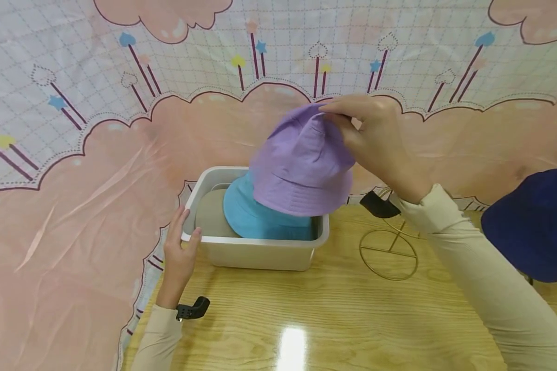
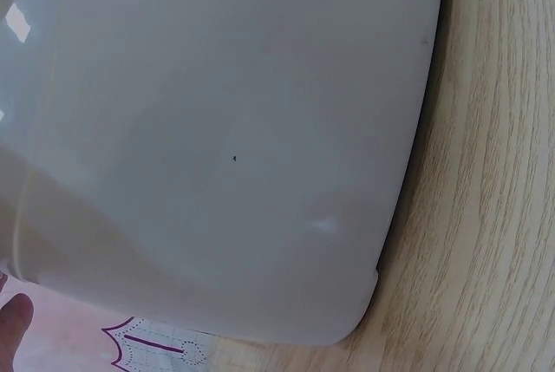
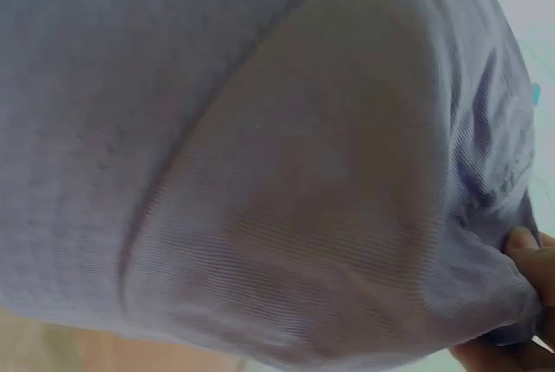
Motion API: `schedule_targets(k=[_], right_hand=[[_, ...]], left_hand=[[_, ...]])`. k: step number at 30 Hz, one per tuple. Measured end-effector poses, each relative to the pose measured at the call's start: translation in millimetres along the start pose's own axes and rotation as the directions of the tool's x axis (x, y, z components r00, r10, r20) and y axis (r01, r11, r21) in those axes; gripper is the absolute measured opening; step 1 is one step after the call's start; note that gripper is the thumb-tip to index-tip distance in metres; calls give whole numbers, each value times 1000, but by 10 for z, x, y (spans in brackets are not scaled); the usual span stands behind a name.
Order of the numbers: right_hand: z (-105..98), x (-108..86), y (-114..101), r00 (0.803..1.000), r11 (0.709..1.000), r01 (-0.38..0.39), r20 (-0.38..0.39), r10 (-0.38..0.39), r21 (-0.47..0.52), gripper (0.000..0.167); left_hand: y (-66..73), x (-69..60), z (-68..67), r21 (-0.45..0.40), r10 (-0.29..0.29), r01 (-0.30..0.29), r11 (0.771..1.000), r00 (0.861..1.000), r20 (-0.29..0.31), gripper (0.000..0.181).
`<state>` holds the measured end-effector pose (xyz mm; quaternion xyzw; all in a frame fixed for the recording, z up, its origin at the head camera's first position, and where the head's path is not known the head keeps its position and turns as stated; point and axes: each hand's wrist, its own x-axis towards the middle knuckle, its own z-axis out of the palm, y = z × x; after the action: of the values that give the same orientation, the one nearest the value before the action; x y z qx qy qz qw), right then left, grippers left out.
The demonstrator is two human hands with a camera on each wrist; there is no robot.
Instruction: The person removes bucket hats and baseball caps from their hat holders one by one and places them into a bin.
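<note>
A purple bucket hat [image 1: 301, 159] hangs over the right part of a white plastic bin [image 1: 260, 252], its crown pinched by my right hand [image 1: 371, 134]. In the right wrist view the hat [image 3: 286, 181] fills most of the picture, with fingertips [image 3: 525, 246] gripping its cloth at the right edge. Inside the bin lie a light blue bucket hat [image 1: 269, 219] and a beige hat [image 1: 213, 214]. My left hand [image 1: 181, 247] rests on the bin's left rim, fingers fairly straight. The left wrist view mostly shows the bin's smooth side [image 2: 225, 146].
A gold wire stand [image 1: 390, 252] stands on the wooden table [image 1: 334, 319] right of the bin, partly behind my right forearm. Farther right is a dark blue hat [image 1: 538, 226], raised above the tabletop. A patterned pink cloth [image 1: 97, 232] hangs behind and at the left.
</note>
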<state>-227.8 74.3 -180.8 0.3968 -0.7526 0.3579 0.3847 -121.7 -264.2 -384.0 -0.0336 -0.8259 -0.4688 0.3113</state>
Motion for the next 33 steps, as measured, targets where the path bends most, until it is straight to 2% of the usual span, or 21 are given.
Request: schedule_targets(k=[4, 8, 11, 13, 15, 18, 20, 27, 30, 33], right_hand=[[310, 9, 68, 997, 997, 72, -34, -71, 38, 13], [625, -51, 123, 999, 995, 43, -11, -42, 92, 13], [802, -150, 143, 995, 993, -44, 90, 34, 110, 14], [885, -225, 147, 979, 989, -105, 184, 85, 105, 16], [949, -297, 143, 955, 985, -143, 274, 112, 98, 17], [1007, -360, 110, 931, 978, -172, 344, 121, 119, 17], [1029, -377, 87, 931, 973, -181, 343, 123, 142, 17], [1165, -350, 30, 966, 968, -166, 226, 122, 189, 15], [1220, -357, 22, 979, 972, -161, 154, 135, 171, 16], [1234, -369, 18, 981, 976, -175, 109, 161, 133, 17]], left_hand=[[33, -4, -8, 1, -3, 3, 1000, 1000, 0, 48], [21, -15, -4, 7, -1, 1, 1000, 1000, -8, 48], [-34, -15, 12, 7, 10, -10, 1000, 1000, -12, 49], [-121, -12, 25, 9, 14, -14, 1000, 1000, -11, 49], [-218, -9, 30, 15, 12, -12, 1000, 1000, -11, 50], [-335, -6, 16, 30, 12, -11, 999, 1000, -15, 52], [-362, 1, 7, 34, 18, -18, 999, 1000, -16, 52], [-390, -2, -19, 42, 26, -24, 999, 999, -26, 51], [-410, -7, -1, 42, 31, -30, 999, 999, -24, 51], [-410, -5, 16, 42, 36, -36, 998, 999, -20, 52]])
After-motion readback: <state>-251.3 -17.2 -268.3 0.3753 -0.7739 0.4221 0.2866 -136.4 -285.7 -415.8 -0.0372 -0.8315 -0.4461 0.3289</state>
